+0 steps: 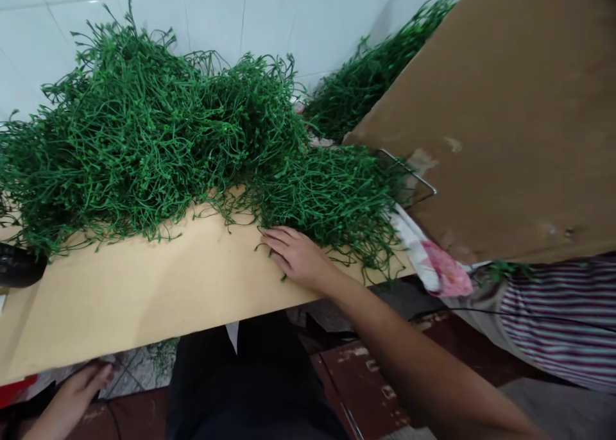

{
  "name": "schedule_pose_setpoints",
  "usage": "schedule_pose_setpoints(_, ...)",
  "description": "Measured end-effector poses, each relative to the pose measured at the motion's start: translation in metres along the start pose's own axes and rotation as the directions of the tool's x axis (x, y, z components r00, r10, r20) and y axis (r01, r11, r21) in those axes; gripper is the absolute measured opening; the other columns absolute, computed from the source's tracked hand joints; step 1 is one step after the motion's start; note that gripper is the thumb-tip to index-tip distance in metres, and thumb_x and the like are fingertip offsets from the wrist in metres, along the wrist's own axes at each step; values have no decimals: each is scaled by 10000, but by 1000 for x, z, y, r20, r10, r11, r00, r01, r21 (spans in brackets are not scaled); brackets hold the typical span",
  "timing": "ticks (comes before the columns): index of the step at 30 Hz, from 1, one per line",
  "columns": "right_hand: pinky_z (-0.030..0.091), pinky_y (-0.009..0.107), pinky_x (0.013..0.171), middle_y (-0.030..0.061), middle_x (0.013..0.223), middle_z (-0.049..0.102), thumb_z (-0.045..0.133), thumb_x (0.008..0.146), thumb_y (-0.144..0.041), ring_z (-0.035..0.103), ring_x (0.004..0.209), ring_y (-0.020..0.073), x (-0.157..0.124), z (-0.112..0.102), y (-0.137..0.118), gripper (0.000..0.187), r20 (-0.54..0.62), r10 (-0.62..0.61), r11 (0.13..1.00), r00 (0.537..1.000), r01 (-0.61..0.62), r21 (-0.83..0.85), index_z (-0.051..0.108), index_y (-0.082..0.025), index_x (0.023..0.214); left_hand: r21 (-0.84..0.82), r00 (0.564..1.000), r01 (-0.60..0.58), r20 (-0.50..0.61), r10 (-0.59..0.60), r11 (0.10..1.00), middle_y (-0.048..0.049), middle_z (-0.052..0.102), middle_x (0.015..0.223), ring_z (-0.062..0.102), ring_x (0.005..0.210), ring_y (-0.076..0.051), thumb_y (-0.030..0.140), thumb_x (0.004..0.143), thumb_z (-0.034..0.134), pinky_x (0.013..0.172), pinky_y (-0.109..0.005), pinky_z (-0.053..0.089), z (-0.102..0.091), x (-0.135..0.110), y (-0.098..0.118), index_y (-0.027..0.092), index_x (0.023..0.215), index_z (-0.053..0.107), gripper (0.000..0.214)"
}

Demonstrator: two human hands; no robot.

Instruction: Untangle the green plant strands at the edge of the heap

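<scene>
A big heap of thin green plastic stems (144, 138) lies on a tan board (144, 292) against a white tiled wall. My right hand (298, 257) rests flat on the board at the heap's front edge, fingers stretched out and touching the nearest stems (332, 196). My left hand (77, 389) hangs below the board's front edge at the lower left, fingers loosely apart, holding nothing that I can see.
A large brown cardboard sheet (505, 119) leans in at the right, with a metal wire handle (409, 170) at its edge. More green stems (375, 74) lie behind it. A person in a striped shirt (558, 318) stands at the right. A pink-and-white cloth (433, 260) hangs there.
</scene>
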State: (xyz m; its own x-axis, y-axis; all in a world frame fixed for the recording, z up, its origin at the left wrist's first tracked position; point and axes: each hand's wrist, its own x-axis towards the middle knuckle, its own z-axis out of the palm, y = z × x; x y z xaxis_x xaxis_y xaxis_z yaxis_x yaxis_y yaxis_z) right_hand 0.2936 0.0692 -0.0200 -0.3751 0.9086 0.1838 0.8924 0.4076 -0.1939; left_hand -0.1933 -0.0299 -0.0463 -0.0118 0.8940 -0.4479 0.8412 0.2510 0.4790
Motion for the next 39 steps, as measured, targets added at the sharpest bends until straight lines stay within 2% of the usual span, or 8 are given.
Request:
schedule_pose_setpoints(5,435,460,985,153,1280,550,591,799,-358,459,1202,302,3,-28,-7,441,150,-138,990,979,135,34,622,-115,1166,-107,951,-141,263,164,984,-23,714,871,650,851,-179,511,809,458,809,-273,516,-33,-21,98,240,844,690,359)
schedule_pose_setpoints(8,477,401,929,128,1135,631,585,810,-312,556,1066,251,20,-56,-19,328,178,-199,980,964,193,54,665,-138,1077,-227,864,-339,310,397,913,-35,691,782,613,753,-151,452,804,503,718,-242,499,-47,-6,170,210,802,687,304)
schedule_pose_setpoints(14,432,447,948,124,1092,590,472,887,-326,524,1075,259,94,-96,-35,346,-227,-40,999,973,35,-24,580,-120,1143,-654,856,-422,-60,514,627,-4,566,598,490,547,-84,446,735,587,551,-217,406,5,81,264,149,692,620,301)
schedule_pose_setpoints(19,432,460,924,173,1175,477,572,838,-297,477,1137,312,157,-91,-32,451,-333,240,966,912,-260,-17,468,-62,1209,-663,903,-373,-100,417,650,25,506,535,428,500,-63,390,721,605,486,-192,322,48,118,271,141,722,602,249)
schedule_pose_setpoints(24,467,397,843,115,982,586,416,886,-139,578,955,244,166,-73,-40,205,-247,221,974,943,-227,5,564,-110,1025,-685,918,-338,-88,387,645,37,486,539,384,453,-55,376,742,566,440,-197,277,40,117,263,137,764,587,241)
schedule_pose_setpoints(31,479,454,813,186,1085,528,531,844,-263,535,1018,300,170,-51,-23,252,-417,337,939,844,-334,82,541,-79,1016,-629,914,-353,-73,400,693,36,488,543,383,461,-55,320,764,541,451,-198,284,42,120,266,136,752,590,191)
schedule_pose_setpoints(35,476,363,770,125,1015,581,417,872,-159,579,868,215,162,-54,-26,193,-291,277,961,916,-269,69,594,-123,941,-665,919,-339,-85,384,665,35,494,539,390,458,-54,338,746,576,451,-196,290,42,117,264,137,744,598,202)
schedule_pose_setpoints(39,440,346,822,112,971,589,353,898,-170,540,918,215,137,-49,-54,252,-362,101,993,927,-73,91,601,-133,920,-752,918,-325,-105,383,574,38,497,524,396,446,-47,416,702,642,438,-191,272,37,115,264,136,735,617,282)
